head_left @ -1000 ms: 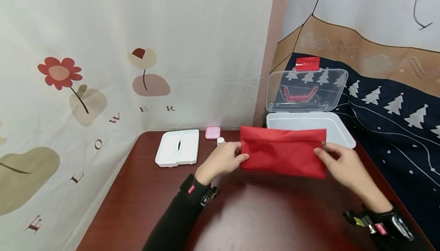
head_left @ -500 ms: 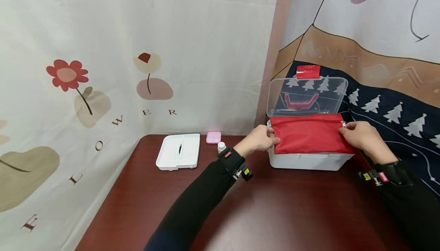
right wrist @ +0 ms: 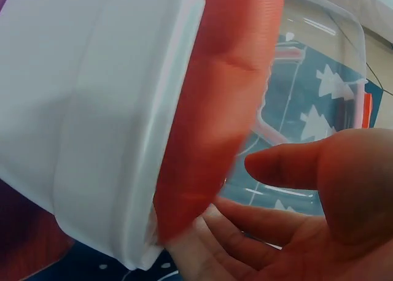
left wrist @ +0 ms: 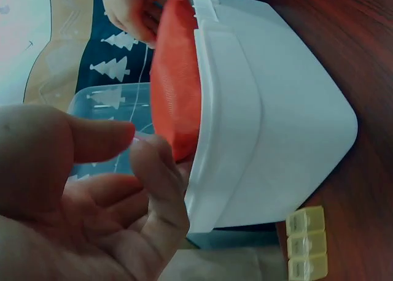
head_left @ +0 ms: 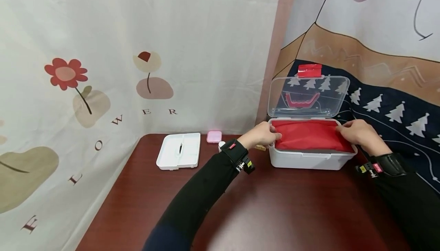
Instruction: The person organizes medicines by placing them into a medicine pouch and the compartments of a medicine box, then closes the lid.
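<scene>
Dark reddish-brown tabletop (head_left: 268, 212); printed cloth backdrop (head_left: 206, 33). Left hand (head_left: 259, 134): fingers bent at one end of a red fabric pouch (head_left: 309, 134), hold unclear. Right hand (head_left: 361, 134): thumb spread from fingers, fingertips at pouch's opposite end. Pouch sits in white plastic box (head_left: 306, 161), clear lid (head_left: 326, 107) raised; yellow three-compartment case (left wrist: 307, 244) beside.

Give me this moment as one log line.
left hand: at red pouch; right hand: touching red pouch; red pouch: in white box, bulging out; clear lid: raised
</scene>
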A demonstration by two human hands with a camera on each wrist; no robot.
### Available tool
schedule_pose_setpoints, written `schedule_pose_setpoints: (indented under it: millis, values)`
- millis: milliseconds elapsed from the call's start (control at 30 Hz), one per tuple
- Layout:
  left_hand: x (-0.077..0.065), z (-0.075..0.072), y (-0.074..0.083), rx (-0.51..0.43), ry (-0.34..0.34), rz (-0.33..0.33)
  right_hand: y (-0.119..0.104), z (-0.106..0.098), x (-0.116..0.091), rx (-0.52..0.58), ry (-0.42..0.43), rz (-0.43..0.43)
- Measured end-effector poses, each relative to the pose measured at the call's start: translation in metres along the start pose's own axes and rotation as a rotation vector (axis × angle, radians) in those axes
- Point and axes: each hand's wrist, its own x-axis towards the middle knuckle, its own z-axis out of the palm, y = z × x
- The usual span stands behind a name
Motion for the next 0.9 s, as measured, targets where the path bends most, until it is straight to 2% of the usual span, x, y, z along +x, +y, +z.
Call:
schedule_pose_setpoints:
  millis: [100,200,367,467,567,633,800,900]
  values:
    - [-0.001,-0.003,0.002,0.021,-0.015,0.03,-0.002,0.002,0.001,-0.005,0.007,0.014]
    - [-0.004,-0.008,0.005,0.044,0.015,0.067,-0.004,0.003,0.001,-0.033,0.031,0.019]
    - [-0.012,-0.017,0.005,0.115,0.088,0.153,-0.008,0.011,-0.002,-0.089,0.048,-0.058]
    - [-0.02,-0.02,-0.001,0.188,0.104,0.211,-0.012,0.02,-0.007,-0.11,0.059,-0.124]
    - [-0.033,-0.024,-0.009,0.227,0.121,0.258,-0.022,0.03,-0.019,-0.099,0.096,-0.181]
    - [-0.045,-0.028,-0.015,0.215,0.136,0.273,-0.034,0.038,-0.031,-0.062,0.151,-0.216]
    - [-0.075,-0.037,-0.035,0.216,0.224,0.255,-0.072,0.056,-0.063,0.036,0.296,-0.344]
    - [-0.09,-0.041,-0.05,0.225,0.27,0.23,-0.094,0.068,-0.08,0.065,0.33,-0.445]
